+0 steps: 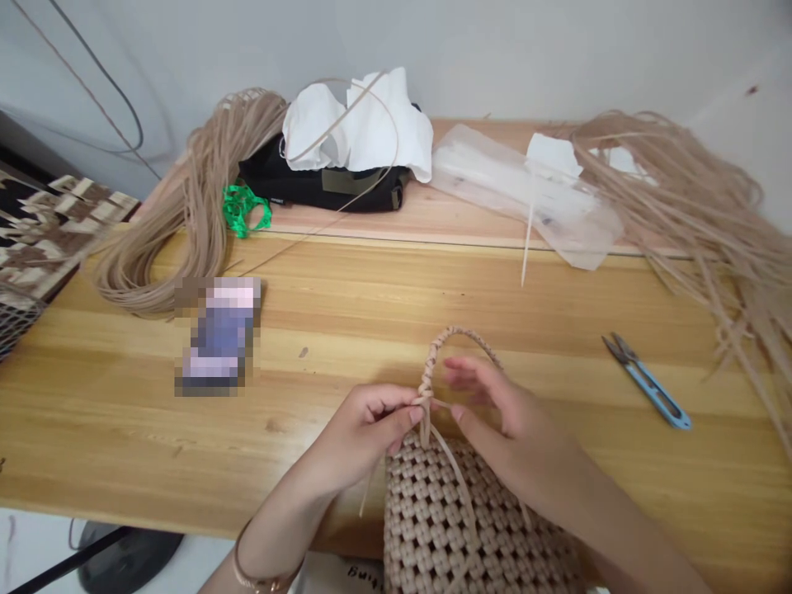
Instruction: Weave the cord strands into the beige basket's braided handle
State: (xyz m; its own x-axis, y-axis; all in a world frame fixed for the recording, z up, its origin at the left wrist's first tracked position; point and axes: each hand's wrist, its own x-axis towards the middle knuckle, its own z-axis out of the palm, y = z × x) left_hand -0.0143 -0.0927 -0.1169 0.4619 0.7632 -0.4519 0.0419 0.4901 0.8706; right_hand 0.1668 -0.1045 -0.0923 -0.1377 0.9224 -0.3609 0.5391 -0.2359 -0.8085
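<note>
A beige woven basket (458, 528) lies at the near edge of the wooden table (346, 330), with its braided handle (454, 338) arching away from me. My left hand (365, 433) pinches the base of the handle where it meets the basket rim. My right hand (507, 429) pinches a loose cane strand (458, 478) right beside that spot, with its other fingers spread over the handle. The strand trails down across the basket's weave.
Blue thread snips (649, 384) lie to the right. Bundles of cane strands (699, 214) lie at the far right, and another cane bundle (186, 206) at the far left. A black bag (322, 186) with white paper, a green net (244, 208), a clear plastic wrapper (525, 194) and a blurred-out flat object (219, 334) are also on the table.
</note>
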